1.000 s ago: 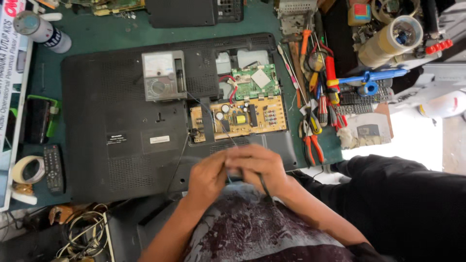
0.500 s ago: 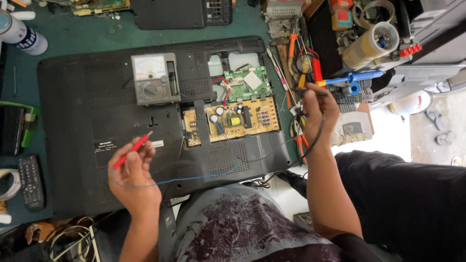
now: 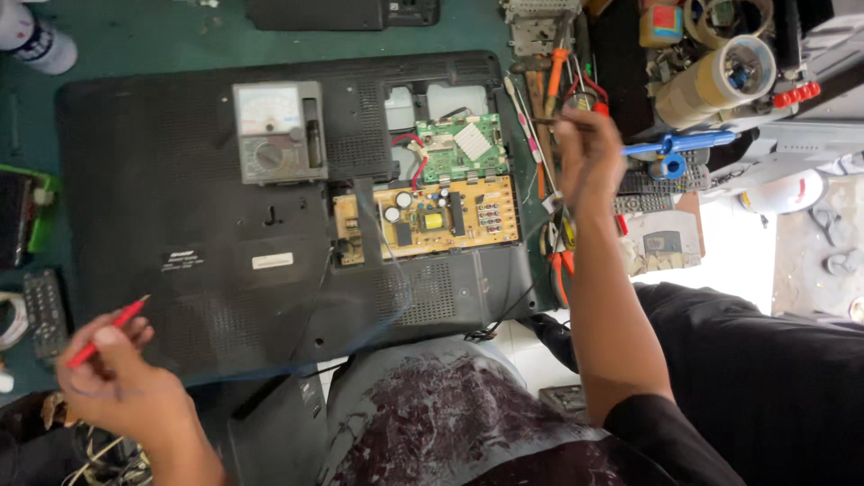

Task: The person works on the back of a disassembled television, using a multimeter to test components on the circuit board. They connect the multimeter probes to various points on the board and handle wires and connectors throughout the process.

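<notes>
Your left hand (image 3: 117, 382) pinches the red probe (image 3: 106, 330) at eight o'clock, right hand (image 3: 589, 157) grips the black probe (image 3: 551, 121) at two o'clock, leads spread wide off the yellow circuit board (image 3: 432, 216).

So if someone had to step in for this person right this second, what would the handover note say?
Left hand: holds the red probe at the near left edge of the black back panel.
Right hand: raised over the tool pile at the right, gripping a thin dark probe; its tip is hard to see.
Analog meter lies on the panel, beside the exposed yellow board and green board.
Done: boards uncovered, probes in hand. Left: neither probe touches a board.
</notes>
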